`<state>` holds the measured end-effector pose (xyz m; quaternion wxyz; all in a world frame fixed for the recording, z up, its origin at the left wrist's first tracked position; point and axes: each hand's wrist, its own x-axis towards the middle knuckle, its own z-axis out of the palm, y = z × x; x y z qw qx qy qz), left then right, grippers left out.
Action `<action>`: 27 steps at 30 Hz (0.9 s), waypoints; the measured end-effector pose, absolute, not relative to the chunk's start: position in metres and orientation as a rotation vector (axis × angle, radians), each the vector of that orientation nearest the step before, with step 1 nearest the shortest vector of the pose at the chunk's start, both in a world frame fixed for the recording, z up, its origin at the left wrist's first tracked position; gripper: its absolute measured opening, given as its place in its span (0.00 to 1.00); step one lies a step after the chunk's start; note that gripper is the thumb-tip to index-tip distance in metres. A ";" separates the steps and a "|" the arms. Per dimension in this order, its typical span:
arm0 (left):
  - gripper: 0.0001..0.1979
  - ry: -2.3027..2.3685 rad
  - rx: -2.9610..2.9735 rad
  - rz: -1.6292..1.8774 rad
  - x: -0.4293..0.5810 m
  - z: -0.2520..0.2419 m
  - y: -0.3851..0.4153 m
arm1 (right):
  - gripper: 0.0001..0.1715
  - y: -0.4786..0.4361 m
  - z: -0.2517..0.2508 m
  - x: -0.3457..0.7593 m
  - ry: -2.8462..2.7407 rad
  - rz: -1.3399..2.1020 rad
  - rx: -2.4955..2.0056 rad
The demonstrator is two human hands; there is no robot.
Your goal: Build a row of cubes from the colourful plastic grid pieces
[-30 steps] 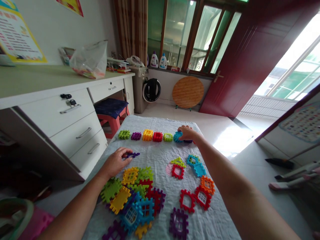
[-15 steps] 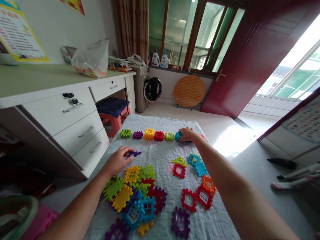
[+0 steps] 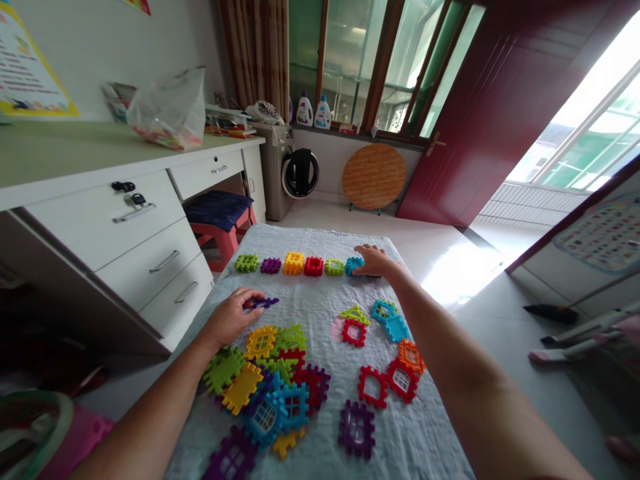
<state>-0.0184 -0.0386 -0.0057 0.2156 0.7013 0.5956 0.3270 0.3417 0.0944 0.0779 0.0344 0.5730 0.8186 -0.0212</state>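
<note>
My right hand [image 3: 374, 261] reaches to the far end of the cloth-covered table [image 3: 320, 310] and lies over a blue block cube [image 3: 353, 266], the right end of a row of cubes: green [image 3: 247, 263], purple [image 3: 271, 265], orange [image 3: 294, 263], red [image 3: 314, 266] and light green [image 3: 334, 267]. My left hand [image 3: 231, 317] rests on the cloth with its fingers curled onto a small dark purple piece [image 3: 263, 303]. A heap of flat interlocking plastic tiles [image 3: 267, 393] lies just below it. More loose tiles [image 3: 395, 360] are spread on the right.
A white desk with drawers [image 3: 115, 227] stands close on the left, a clear plastic bag [image 3: 170, 110] on top. A red stool with a blue cushion [image 3: 220, 220] sits under it. A round wooden tabletop [image 3: 374, 177] leans on the far wall; brooms [image 3: 575, 327] lie at right.
The view has shifted slightly. My right hand has settled the blue cube down at the end of the row; my left hand has stayed on the purple piece.
</note>
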 end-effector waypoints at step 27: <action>0.20 1.716 1.997 0.924 -0.017 -0.009 -0.038 | 0.27 -0.024 0.030 0.418 2.736 -0.379 2.027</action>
